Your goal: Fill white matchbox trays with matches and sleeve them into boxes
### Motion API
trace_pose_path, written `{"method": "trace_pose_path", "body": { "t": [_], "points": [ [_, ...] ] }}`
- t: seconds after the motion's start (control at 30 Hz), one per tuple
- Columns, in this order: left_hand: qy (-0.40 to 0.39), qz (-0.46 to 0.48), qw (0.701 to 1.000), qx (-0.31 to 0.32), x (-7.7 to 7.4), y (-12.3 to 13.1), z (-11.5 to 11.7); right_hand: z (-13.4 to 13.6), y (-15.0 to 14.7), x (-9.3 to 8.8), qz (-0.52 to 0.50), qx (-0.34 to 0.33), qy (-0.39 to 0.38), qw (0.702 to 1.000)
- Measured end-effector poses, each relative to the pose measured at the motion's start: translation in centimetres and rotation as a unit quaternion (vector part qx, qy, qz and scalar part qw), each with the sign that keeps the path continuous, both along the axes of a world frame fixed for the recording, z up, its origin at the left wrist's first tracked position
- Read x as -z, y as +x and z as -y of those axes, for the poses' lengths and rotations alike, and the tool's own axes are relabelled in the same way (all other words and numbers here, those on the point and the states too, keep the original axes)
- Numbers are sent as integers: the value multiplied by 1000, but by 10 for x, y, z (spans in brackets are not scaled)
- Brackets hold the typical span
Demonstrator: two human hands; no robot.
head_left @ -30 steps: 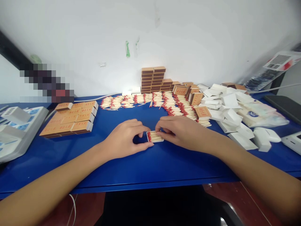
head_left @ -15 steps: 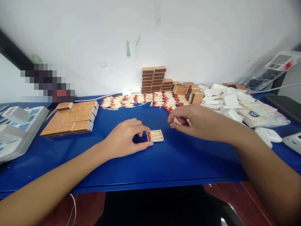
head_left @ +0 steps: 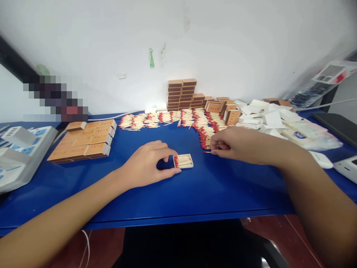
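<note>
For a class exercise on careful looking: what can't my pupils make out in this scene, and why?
All in the head view:
Whether the right hand pinches the match at its fingertips: the curled fingers hide the contact.
How many matches lie in the white tray: too small and overlapping.
Whatever lies under the right hand: covered by it.
The rest of the white device: cut off by the right edge.
</note>
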State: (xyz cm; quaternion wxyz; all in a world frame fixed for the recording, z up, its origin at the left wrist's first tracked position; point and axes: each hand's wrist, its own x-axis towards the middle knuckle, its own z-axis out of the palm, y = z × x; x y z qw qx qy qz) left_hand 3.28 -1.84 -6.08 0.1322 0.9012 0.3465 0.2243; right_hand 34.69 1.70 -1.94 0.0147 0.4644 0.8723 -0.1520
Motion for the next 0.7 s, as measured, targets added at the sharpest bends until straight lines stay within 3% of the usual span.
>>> {"method": "trace_pose_path", "body": {
  "t": [0.17,0.7],
  "points": [
    [-3,-2,1000,0,0,0,0,-2,3,1,-10,22,12,1000],
    [-1,0,1000,2,-1,-1,0,-6,4,4,-12,-6,43,999]
  ]
}}
